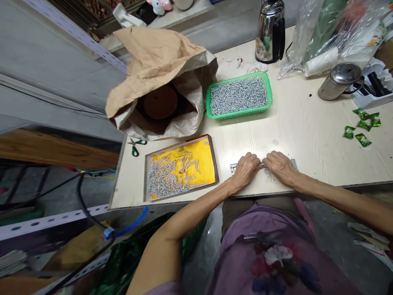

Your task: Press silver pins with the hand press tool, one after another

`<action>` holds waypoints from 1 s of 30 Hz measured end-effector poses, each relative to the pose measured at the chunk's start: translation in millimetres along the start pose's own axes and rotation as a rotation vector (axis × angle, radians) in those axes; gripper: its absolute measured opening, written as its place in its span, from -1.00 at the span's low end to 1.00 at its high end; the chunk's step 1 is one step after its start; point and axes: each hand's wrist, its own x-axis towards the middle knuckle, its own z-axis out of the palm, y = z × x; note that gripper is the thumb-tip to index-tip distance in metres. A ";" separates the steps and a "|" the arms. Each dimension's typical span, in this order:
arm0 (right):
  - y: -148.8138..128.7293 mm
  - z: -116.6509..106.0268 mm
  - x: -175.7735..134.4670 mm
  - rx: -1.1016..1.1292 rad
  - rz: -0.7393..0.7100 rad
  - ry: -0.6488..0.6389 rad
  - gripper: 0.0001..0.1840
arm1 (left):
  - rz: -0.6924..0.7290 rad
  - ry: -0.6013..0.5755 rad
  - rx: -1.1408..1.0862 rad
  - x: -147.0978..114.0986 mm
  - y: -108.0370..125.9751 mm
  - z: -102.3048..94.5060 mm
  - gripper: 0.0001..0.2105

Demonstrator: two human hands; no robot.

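Observation:
At the table's front edge, my left hand (pixel 248 169) is closed around the left part of a narrow metal rail (pixel 233 169). My right hand (pixel 280 167) grips the same rail nearer its right end. The fists are close together, and most of the rail is hidden under them. To the left of my left hand lies a shallow tray (pixel 216 164) with a yellow lining and many small, shiny metal pieces (pixel 162 180). Beyond the hands, a green plastic basket (pixel 239 114) is filled with similar small metal pieces (pixel 239 96), too small to name exactly.
A large open paper sack (pixel 166 53) stands behind the tray. Green-handled scissors (pixel 135 150) lie at the left edge. A steel kettle (pixel 268 32), a metal pot (pixel 337 82), plastic bags (pixel 325 37) and several green wrapped packets (pixel 364 139) occupy the back and right.

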 end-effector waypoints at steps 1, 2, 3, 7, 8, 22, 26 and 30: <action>1.3 -0.1 1.5 0.017 0.012 -0.008 -0.67 | -0.001 0.007 -0.006 0.4 -1.5 0.3 -0.72; 3.5 -0.5 3.0 0.040 0.029 -0.012 -0.71 | -0.003 0.018 -0.011 0.3 -2.9 0.9 -0.72; 6.9 -1.2 4.3 0.069 0.043 -0.011 -0.76 | -0.009 0.037 -0.015 -0.6 -3.9 2.2 -0.74; 29.9 -4.9 8.3 0.210 -0.027 0.007 -0.51 | -0.037 0.208 -0.041 -12.5 -0.2 18.4 -0.63; 36.1 -5.4 9.5 0.235 -0.061 0.000 -0.45 | -0.025 0.252 -0.053 -16.9 3.2 25.2 -0.61; 23.2 -22.7 77.8 0.002 -0.099 0.111 -0.81 | 0.076 0.240 -0.198 -39.4 38.0 46.5 -0.44; -32.5 -23.2 73.4 0.081 -0.486 -0.020 -0.86 | 0.245 0.176 -0.234 -61.4 37.3 44.0 -0.60; -58.3 -3.0 70.5 0.066 -0.626 -0.049 -0.78 | 0.397 0.378 -0.100 -110.6 17.4 38.4 -0.77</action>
